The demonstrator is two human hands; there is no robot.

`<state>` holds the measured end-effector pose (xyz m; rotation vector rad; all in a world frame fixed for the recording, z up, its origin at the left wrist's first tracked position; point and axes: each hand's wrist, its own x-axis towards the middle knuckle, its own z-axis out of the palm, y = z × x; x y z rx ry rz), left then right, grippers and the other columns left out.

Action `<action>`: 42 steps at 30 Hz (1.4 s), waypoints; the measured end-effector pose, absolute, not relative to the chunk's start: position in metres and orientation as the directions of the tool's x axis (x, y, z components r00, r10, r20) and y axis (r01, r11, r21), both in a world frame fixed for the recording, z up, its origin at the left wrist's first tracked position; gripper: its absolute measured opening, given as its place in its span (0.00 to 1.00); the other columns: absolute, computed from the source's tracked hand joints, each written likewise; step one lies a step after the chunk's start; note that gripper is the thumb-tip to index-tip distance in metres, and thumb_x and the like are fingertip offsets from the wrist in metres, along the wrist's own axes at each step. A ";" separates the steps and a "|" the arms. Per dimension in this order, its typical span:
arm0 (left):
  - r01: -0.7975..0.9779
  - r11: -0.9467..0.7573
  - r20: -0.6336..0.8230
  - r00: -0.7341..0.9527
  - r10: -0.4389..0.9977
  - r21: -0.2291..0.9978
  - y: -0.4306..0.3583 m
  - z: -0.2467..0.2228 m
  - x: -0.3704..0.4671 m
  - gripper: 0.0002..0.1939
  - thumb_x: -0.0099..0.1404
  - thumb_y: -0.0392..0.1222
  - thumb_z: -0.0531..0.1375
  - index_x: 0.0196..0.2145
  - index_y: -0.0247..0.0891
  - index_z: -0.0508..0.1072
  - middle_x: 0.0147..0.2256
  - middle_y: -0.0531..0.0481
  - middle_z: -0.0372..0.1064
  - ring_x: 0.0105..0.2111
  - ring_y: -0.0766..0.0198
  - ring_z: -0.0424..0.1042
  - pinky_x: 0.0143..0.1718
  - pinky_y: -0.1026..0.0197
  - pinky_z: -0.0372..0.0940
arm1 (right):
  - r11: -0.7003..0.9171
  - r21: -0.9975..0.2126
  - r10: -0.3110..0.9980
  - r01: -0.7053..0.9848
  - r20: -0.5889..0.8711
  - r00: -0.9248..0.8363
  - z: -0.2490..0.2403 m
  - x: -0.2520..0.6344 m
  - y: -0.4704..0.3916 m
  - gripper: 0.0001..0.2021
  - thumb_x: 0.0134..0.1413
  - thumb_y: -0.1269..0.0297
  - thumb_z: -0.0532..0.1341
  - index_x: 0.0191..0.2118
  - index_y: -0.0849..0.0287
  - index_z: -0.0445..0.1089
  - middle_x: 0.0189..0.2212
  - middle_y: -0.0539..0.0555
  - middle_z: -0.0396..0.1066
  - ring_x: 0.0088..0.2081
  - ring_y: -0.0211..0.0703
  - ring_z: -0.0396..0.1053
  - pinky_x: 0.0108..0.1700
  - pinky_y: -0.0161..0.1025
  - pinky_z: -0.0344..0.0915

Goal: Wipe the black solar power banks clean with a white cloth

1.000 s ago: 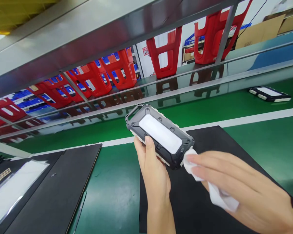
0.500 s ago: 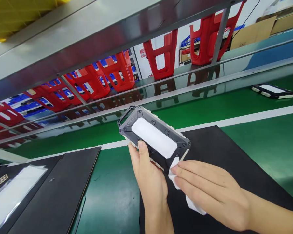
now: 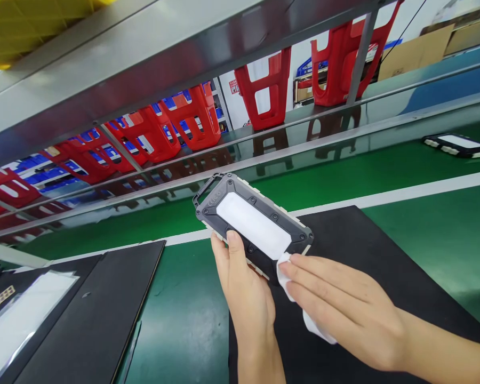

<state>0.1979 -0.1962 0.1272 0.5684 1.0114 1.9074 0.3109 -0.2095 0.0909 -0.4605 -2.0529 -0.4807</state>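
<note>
sliding up slightly, white cloth [image 3: 286, 269] reaches device [image 3: 253, 224] panel.

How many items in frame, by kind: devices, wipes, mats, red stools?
Black devices with white panel: 2, one in the left hand, one on the green belt, far right
White wipe: 1, under the right hand fingers
Black mats: 2
Red stools in clear view: 5; more at left are blurred
Total: 10

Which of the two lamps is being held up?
The near lamp, gripped by the left hand. The far lamp lies on the green belt.
</note>
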 end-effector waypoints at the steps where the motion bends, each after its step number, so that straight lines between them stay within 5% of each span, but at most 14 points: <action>1: -0.488 -0.283 -0.010 -0.515 0.857 0.825 -0.196 0.127 0.198 0.14 0.66 0.42 0.54 0.49 0.45 0.67 0.47 0.50 0.71 0.41 0.68 0.73 0.36 0.71 0.69 | 0.870 0.160 0.113 0.466 0.857 -0.504 0.091 0.311 -0.209 0.13 0.60 0.80 0.49 0.35 0.71 0.71 0.36 0.63 0.75 0.43 0.50 0.72 0.44 0.43 0.74; 20: -0.526 -0.205 -0.080 -0.468 0.880 0.825 -0.196 0.126 0.195 0.13 0.65 0.43 0.54 0.47 0.44 0.68 0.46 0.50 0.72 0.40 0.66 0.74 0.34 0.70 0.70 | 0.906 0.256 -0.024 0.338 0.827 -0.561 0.094 0.317 -0.198 0.09 0.57 0.80 0.55 0.31 0.69 0.71 0.33 0.61 0.75 0.40 0.48 0.73 0.45 0.43 0.73; 31: -0.515 -0.195 -0.064 -0.442 0.895 0.835 -0.194 0.120 0.191 0.14 0.65 0.43 0.55 0.49 0.46 0.68 0.45 0.51 0.73 0.41 0.67 0.73 0.36 0.69 0.69 | 0.918 0.292 -0.048 0.268 0.753 -0.657 0.107 0.316 -0.192 0.18 0.61 0.79 0.48 0.29 0.65 0.73 0.32 0.57 0.76 0.37 0.42 0.73 0.44 0.38 0.72; 37: -0.569 -0.176 -0.066 -0.378 0.924 0.803 -0.191 0.116 0.188 0.16 0.64 0.44 0.56 0.50 0.47 0.67 0.45 0.52 0.72 0.42 0.67 0.73 0.38 0.69 0.70 | 0.970 0.160 0.020 0.180 0.691 -0.722 0.098 0.316 -0.213 0.24 0.61 0.79 0.42 0.27 0.63 0.74 0.28 0.55 0.75 0.34 0.41 0.72 0.41 0.37 0.72; 42: -0.562 -0.182 -0.102 -0.437 0.893 0.807 -0.192 0.124 0.190 0.15 0.65 0.43 0.55 0.50 0.44 0.68 0.44 0.50 0.73 0.41 0.66 0.73 0.36 0.69 0.70 | 0.943 0.178 0.005 0.280 0.837 -0.547 0.086 0.323 -0.216 0.18 0.59 0.77 0.48 0.28 0.61 0.74 0.33 0.55 0.74 0.39 0.41 0.71 0.40 0.34 0.71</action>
